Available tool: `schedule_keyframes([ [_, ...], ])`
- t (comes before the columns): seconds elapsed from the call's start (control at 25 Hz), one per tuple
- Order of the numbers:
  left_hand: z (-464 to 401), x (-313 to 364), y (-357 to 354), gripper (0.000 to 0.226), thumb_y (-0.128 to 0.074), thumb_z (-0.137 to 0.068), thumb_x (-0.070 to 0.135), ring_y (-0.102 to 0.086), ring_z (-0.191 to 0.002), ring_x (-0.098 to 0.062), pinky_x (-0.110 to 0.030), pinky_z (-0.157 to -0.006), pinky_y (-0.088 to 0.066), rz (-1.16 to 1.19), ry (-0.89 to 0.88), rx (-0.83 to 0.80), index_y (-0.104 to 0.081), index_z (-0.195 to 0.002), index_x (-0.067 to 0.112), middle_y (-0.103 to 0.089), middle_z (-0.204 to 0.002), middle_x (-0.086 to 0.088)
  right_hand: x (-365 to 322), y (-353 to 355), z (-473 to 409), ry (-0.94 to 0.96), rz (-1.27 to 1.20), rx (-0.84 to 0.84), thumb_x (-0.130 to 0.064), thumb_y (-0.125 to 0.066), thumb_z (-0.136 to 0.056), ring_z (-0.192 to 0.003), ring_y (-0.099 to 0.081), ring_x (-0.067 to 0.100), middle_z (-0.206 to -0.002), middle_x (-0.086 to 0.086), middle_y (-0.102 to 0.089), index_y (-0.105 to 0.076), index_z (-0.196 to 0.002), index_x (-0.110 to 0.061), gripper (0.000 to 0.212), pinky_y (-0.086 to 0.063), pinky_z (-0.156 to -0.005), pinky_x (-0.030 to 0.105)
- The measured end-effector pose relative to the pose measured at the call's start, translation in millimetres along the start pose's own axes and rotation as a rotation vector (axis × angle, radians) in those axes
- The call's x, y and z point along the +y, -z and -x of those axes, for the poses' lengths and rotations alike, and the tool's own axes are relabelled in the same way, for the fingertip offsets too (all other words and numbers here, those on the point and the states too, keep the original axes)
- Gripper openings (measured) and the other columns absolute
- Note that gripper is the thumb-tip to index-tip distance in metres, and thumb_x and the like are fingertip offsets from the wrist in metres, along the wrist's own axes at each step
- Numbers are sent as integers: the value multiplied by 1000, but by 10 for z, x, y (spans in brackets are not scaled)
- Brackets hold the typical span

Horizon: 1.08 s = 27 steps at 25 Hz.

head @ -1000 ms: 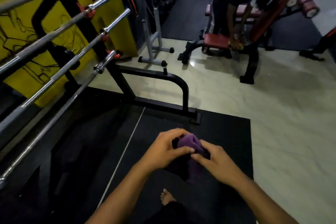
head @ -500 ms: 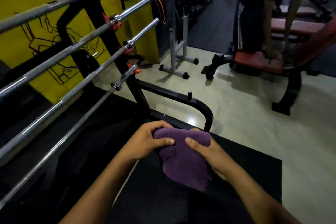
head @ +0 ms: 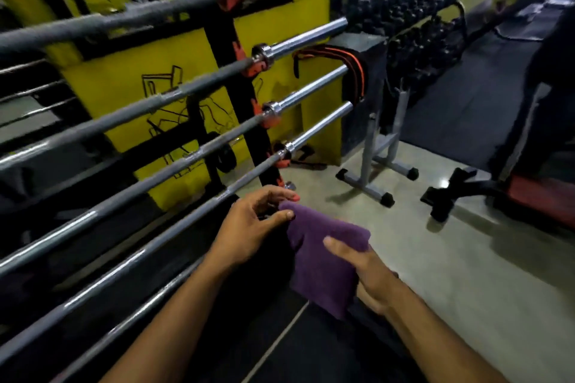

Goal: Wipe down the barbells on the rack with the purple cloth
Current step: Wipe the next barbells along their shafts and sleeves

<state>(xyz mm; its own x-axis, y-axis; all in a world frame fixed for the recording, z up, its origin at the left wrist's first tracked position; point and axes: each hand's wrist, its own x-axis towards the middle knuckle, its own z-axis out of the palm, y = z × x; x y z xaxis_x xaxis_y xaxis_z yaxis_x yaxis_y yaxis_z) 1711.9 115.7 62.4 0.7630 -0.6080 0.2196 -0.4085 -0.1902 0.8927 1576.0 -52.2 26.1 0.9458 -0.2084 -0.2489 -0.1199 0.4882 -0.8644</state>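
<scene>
The purple cloth point(head: 323, 261) now hangs closer to the barbells point(head: 174, 171) than half a second ago. The left hand point(head: 249, 227) pinches its top corner; the right hand point(head: 367, 274) grips its right edge, thumb on top.

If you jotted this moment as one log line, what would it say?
phase: readying cloth | left hand: pinches purple cloth corner | right hand: grips cloth | barbells: on rack, not yet touched by cloth
</scene>
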Motion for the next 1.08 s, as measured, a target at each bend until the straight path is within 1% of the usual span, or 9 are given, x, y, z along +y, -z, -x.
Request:
schedule_keyframes([
  [0.12, -613, -46, 429, 30, -77, -85, 12, -71, -93, -14, -29, -82, -57, -104, -43, -29, -70, -108, 30, -74, -100, 6, -209, -196, -655, -39, 30, -56, -23, -72, -86, -112, -69, 24, -119, 13, -73, -69, -119, -7, 37, -54, -101, 36],
  [0.28, -1456, -59, 1105, 29, -76, -86, 16, -71, -98, -9, -39, -89, -58, -259, -120, -85, -70, -114, 25, -75, -104, 7, -856, -533, -1541, 61, -7, 78, -28, -71, -84, -82, -75, 23, -95, 13, -78, -77, -100, -6, 27, -61, -75, 31],
  [0.36, -1895, 62, 1392, 32, -75, -88, 15, -69, -102, -3, -36, -91, -58, -320, -171, -88, -69, -118, 22, -74, -109, 9, -1281, -624, -1918, 170, -103, 114, -26, -71, -82, -69, -73, 20, -85, 12, -77, -78, -90, -6, 22, -61, -63, 27],
  [0.48, -2461, 273, 1701, 37, -72, -90, 24, -63, -109, 5, -26, -95, -54, -515, -348, -105, -65, -127, 24, -68, -122, 14, -1779, -641, -2333, 313, -181, 118, -31, -59, -96, -71, -72, 21, -88, 11, -76, -80, -89, -12, 29, -59, -63, 27],
  [0.64, -3079, 515, 1917, 48, -65, -93, 42, -53, -123, 0, -21, -99, -43, -846, -529, -82, -55, -139, 32, -57, -139, 16, -2222, -581, -2734, 484, -264, 225, -37, -56, -99, -75, -72, 20, -90, 7, -76, -70, -111, -15, 29, -58, -61, 28],
  [0.72, -3348, 598, 1979, 53, -63, -95, 42, -48, -132, -3, -24, -104, -41, -957, -600, -110, -49, -145, 32, -49, -147, 17, -2376, -494, -2953, 537, -268, 278, -37, -55, -101, -69, -72, 16, -82, 3, -77, -72, -98, -22, 23, -56, -56, 26],
  [0.8, -3663, 724, 2046, 55, -62, -96, 39, -45, -136, -5, -26, -108, -40, -999, -620, -133, -45, -148, 32, -45, -151, 17, -2565, -378, -3188, 548, -245, 314, -41, -55, -100, -65, -72, 15, -80, 2, -77, -76, -88, -25, 29, -56, -57, 27],
  [1.0, -4486, 1124, 2099, 51, -58, -99, 30, -55, -126, -13, -25, -100, -43, -1037, -602, -105, -45, -148, 27, -44, -150, 16, -3247, -9, -3965, 553, -303, 401, -52, -59, -95, -69, -73, 17, -89, 3, -78, -73, -106, -19, 38, -56, -61, 29],
  [1.08, -4778, 1192, 2116, 49, -56, -100, 31, -60, -121, -16, -34, -96, -51, -1027, -536, -122, -44, -148, 31, -43, -146, 23, -3509, 119, -4326, 611, -346, 430, -53, -59, -94, -73, -72, 18, -96, 7, -75, -68, -120, -14, 48, -56, -58, 27],
])
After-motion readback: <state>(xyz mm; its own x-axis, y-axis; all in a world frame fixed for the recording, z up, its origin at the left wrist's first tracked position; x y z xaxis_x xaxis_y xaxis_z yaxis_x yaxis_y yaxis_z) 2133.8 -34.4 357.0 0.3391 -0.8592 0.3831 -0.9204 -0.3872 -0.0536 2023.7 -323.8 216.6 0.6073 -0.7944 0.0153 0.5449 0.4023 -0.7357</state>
